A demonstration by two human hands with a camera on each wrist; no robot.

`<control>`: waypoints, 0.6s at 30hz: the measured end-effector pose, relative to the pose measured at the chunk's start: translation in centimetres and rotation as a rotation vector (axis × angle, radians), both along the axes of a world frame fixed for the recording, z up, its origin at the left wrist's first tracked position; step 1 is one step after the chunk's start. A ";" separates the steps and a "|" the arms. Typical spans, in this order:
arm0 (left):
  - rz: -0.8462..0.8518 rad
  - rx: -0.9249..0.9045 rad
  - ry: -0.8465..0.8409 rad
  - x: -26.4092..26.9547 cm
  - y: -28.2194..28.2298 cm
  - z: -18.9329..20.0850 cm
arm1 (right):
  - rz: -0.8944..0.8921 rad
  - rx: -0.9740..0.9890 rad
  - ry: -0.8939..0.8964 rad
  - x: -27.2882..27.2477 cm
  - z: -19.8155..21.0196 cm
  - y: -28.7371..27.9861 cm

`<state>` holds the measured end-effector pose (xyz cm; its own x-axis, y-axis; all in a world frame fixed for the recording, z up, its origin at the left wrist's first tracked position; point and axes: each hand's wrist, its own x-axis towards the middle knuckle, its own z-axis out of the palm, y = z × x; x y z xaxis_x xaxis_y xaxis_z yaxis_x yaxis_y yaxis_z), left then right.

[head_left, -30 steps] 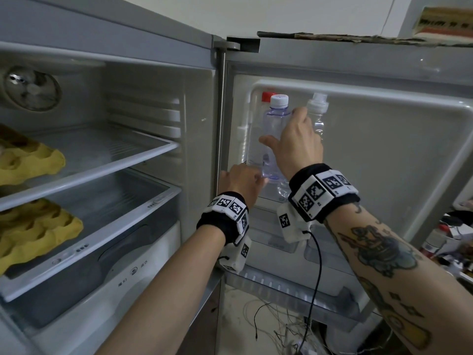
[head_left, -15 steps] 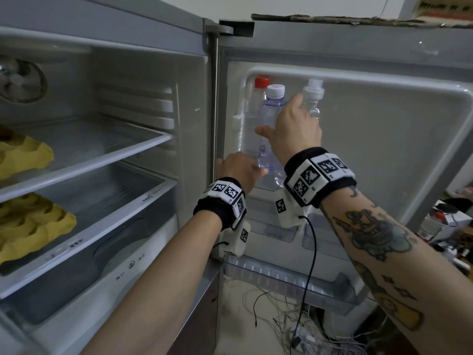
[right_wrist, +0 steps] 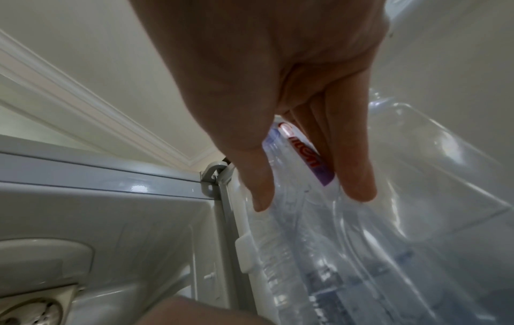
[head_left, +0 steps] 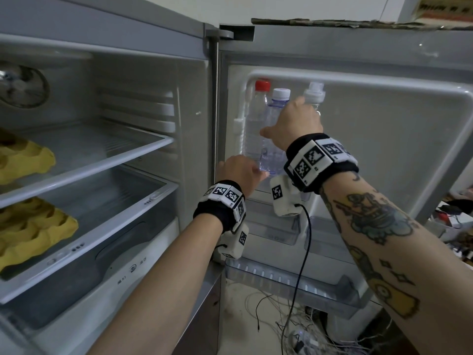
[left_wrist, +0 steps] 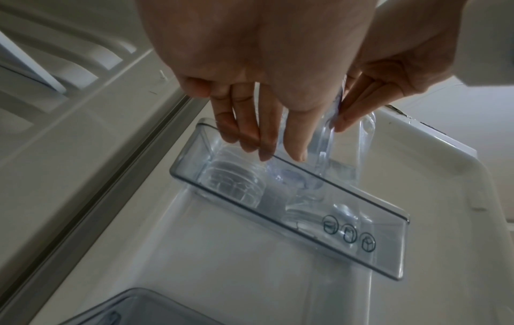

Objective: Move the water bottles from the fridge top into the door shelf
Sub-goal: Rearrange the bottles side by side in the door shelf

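The right hand (head_left: pixel 294 124) grips a clear, ribbed, white-capped water bottle (head_left: pixel 275 129) standing in the transparent plastic door shelf (left_wrist: pixel 292 198) beside two others. The left hand (head_left: pixel 240 172), fingers straight, touches its hidden base.

The clear door shelf (left_wrist: pixel 370 259) (top of the open fridge door (head_left: pixel 384 129)) holds three water bottles (head_left: pixel 256 119) standing upright side by side at its hinge end.
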<state>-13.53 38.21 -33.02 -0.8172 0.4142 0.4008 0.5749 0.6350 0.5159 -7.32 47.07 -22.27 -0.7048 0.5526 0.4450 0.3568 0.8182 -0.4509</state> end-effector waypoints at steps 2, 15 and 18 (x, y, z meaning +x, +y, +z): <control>-0.012 0.031 -0.008 0.0 0.0 0.0 | 0.010 -0.015 0.003 0.1 0.0 0.0; -0.009 0.061 -0.057 -0.7 0.6 0.0 | 0.077 0.005 0.044 0.1 -1.1 0.4; -0.012 0.045 -0.043 -0.7 0.6 0.2 | 0.093 0.022 0.040 -0.2 -1.8 0.3</control>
<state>-14.28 38.83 -32.85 -0.8289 0.4067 0.3840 0.5594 0.6035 0.5682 -7.56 47.32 -24.07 -0.7341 0.4756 0.4847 0.2612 0.8566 -0.4450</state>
